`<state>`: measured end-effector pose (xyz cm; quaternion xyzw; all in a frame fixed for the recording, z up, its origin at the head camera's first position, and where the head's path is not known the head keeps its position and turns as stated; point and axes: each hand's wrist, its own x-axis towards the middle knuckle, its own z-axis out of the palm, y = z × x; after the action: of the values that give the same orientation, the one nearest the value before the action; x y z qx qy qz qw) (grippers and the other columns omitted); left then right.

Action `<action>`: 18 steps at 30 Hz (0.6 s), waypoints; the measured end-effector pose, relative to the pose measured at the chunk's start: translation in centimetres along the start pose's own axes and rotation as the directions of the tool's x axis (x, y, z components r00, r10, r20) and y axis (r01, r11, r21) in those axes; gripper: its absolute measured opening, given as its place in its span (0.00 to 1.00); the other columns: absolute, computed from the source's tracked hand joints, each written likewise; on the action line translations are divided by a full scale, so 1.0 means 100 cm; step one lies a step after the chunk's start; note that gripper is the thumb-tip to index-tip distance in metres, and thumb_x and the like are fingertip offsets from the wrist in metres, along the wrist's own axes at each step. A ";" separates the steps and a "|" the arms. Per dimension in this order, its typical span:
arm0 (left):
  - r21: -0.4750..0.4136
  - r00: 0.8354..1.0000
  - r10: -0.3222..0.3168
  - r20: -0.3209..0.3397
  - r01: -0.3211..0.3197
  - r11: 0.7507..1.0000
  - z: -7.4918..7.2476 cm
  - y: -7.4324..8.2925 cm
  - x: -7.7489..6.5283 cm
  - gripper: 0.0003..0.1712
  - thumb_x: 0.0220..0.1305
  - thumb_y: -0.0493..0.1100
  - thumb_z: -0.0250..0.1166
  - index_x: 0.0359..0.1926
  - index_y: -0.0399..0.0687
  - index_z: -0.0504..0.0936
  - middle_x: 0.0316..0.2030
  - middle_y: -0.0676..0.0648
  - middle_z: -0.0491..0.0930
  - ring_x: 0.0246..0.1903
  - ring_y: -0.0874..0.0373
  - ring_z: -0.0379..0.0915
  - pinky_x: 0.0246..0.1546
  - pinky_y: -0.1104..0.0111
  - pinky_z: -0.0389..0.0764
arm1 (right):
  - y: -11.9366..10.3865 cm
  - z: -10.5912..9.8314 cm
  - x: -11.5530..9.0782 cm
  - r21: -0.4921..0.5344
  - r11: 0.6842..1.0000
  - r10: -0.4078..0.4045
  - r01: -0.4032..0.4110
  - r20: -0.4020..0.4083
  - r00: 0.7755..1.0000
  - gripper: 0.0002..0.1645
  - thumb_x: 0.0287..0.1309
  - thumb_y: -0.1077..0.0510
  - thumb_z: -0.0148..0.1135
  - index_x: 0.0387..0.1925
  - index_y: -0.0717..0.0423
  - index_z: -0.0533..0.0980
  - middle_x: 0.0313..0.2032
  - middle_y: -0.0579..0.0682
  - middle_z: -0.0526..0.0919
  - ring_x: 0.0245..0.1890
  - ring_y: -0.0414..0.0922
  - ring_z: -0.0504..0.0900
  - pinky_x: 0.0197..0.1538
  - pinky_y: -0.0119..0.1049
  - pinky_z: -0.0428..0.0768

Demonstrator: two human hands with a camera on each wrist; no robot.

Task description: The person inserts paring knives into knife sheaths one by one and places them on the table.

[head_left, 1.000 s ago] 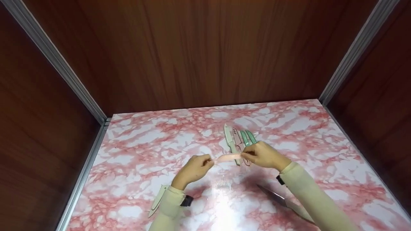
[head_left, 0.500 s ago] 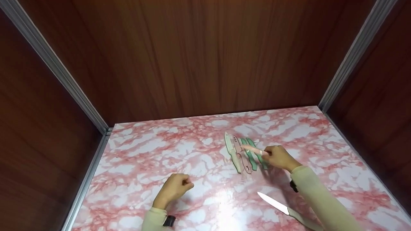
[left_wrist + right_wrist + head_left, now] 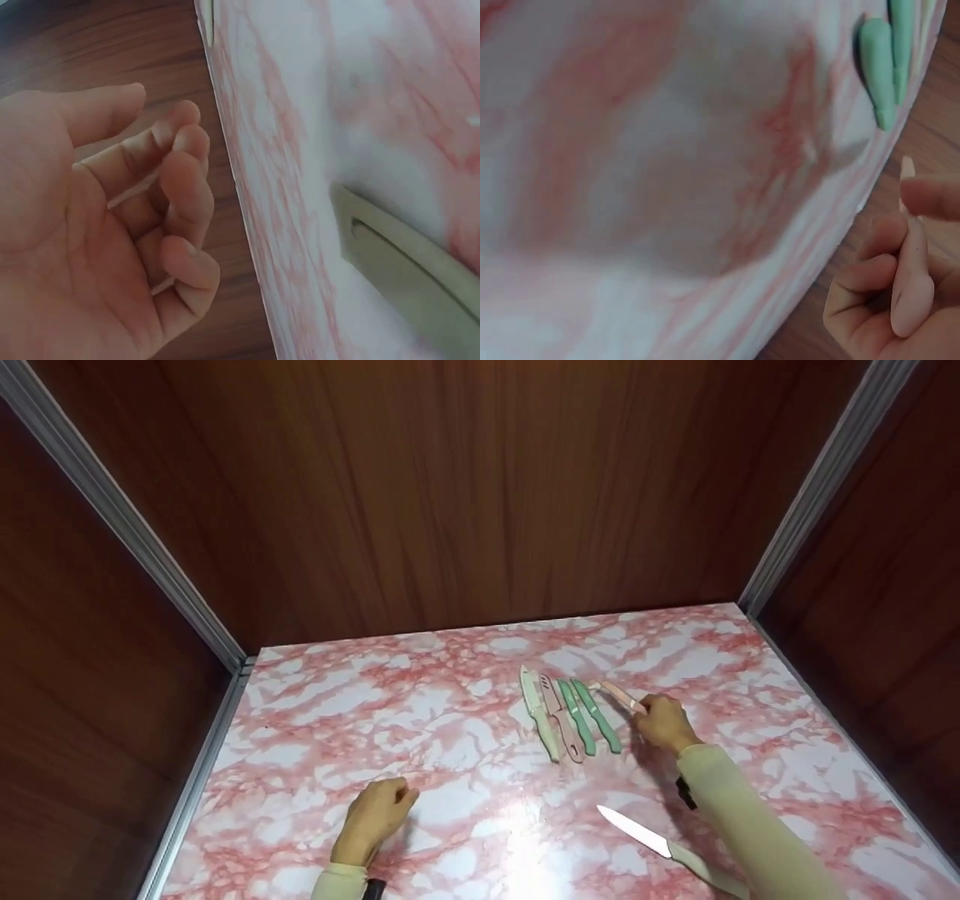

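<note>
My right hand [image 3: 665, 723] grips a small pink knife [image 3: 624, 697] by its handle, the blade end pointing away to the left, just right of a row of knives. In the right wrist view the fingers curl round the pink handle [image 3: 913, 296]. The row holds a cream knife [image 3: 546, 733], a wider pink knife [image 3: 568, 733] and two green knives [image 3: 584, 732], side by side with their handles toward me. My left hand [image 3: 373, 815] is over the table at the lower left. Its fingers are loosely bent with nothing in them, as the left wrist view shows.
A cream-handled knife [image 3: 694, 861] with a bare shiny blade lies at the front right, partly under my right forearm. A pale cream blade sheath [image 3: 405, 262] lies near my left hand. Dark wood panels [image 3: 450, 495] wall in the marbled table [image 3: 360, 720].
My left hand has let go of the small pink knife's end and drawn back to the lower left. My right hand has carried that knife rightward, past the row.
</note>
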<state>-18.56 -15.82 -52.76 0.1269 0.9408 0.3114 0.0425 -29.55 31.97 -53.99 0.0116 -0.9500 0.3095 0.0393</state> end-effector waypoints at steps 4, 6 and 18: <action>0.030 1.000 -0.027 0.006 0.027 0.999 0.000 -0.005 -0.005 0.15 0.67 0.45 0.58 0.22 0.50 0.72 0.16 0.55 0.65 0.16 0.62 0.58 0.16 0.69 0.61 | 0.004 0.004 0.001 -0.009 0.999 0.045 -0.045 0.010 0.999 0.16 0.60 0.61 0.54 0.43 0.72 0.77 0.35 0.65 0.79 0.33 0.57 0.79 0.39 0.51 0.76; 0.035 0.999 -0.036 0.018 0.036 0.999 -0.001 -0.007 -0.007 0.14 0.67 0.46 0.57 0.23 0.50 0.73 0.17 0.55 0.66 0.16 0.62 0.60 0.16 0.69 0.63 | 0.005 0.007 0.003 -0.016 0.998 0.063 -0.063 0.015 0.998 0.17 0.61 0.60 0.54 0.43 0.73 0.76 0.37 0.66 0.79 0.36 0.58 0.79 0.42 0.53 0.76; -0.008 0.997 -0.072 0.032 0.072 0.997 -0.006 -0.016 -0.014 0.12 0.67 0.45 0.57 0.30 0.43 0.78 0.20 0.54 0.72 0.17 0.61 0.65 0.18 0.68 0.67 | -0.001 0.021 0.010 -0.102 0.991 0.085 -0.086 -0.020 0.996 0.13 0.56 0.61 0.56 0.35 0.71 0.73 0.30 0.65 0.78 0.33 0.62 0.79 0.40 0.56 0.74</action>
<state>-17.70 -17.76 -53.20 0.0978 0.9425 0.3120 0.0692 -30.64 30.63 -55.53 -0.0336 -0.9640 0.2617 0.0341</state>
